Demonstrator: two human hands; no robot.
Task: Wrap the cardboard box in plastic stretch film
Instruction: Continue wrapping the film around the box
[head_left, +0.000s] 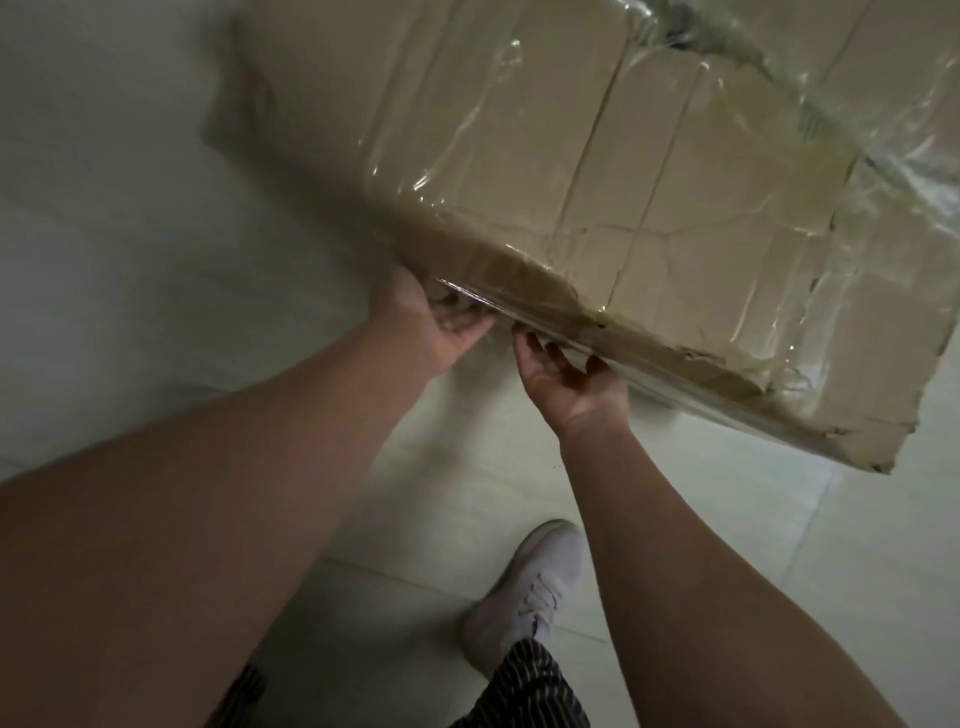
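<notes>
A large brown cardboard box (649, 182) fills the upper right of the head view, tilted, with clear plastic stretch film (883, 171) wrinkled over its top and bunched at the far right. My left hand (431, 317) grips the box's near lower edge, fingers curled under it. Just to its right, my right hand (566, 379) reaches the same edge with fingers curled up against the film-covered side. The film roll is out of sight.
Pale floor tiles (156, 234) spread to the left and below the box. My foot in a white sneaker (524, 597) stands on the tiles near the bottom centre, below striped trousers (524, 686).
</notes>
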